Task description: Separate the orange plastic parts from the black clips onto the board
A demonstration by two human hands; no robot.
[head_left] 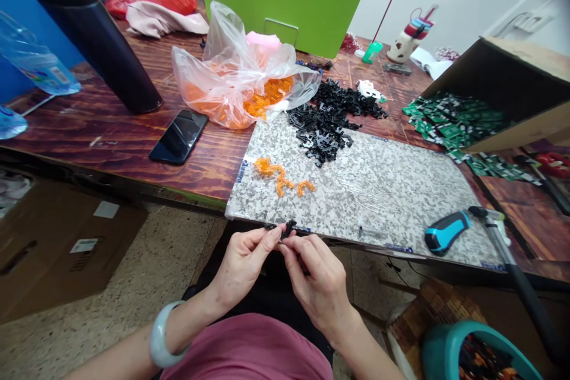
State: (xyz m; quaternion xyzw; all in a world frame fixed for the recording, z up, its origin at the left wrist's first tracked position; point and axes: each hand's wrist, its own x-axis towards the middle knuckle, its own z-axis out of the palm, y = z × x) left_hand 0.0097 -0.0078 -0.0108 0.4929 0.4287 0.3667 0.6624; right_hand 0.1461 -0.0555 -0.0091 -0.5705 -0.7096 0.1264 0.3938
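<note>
The table (214, 157) has a glossy, dark-streaked wood look; the speckled board (392, 190) on it looks smooth like polished stone. The bag (227, 71) is thin, crinkled clear plastic, the orange pieces (271, 92) in it shiny, translucent plastic. The black pieces (327, 136) look like plastic with a slight shine. The phone (179, 136) has a glossy dark face. The open box (525, 113) is matt cardboard. The bangle (161, 335) is smooth and polished, the pink shirt (253, 350) soft matt cloth.

So, going off the stone slab (365, 184) — phone (179, 136) and bottle (107, 53) are left of it, green panel (285, 0) behind, open box (512, 89) back right, bucket (472, 347) below its right end.
</note>
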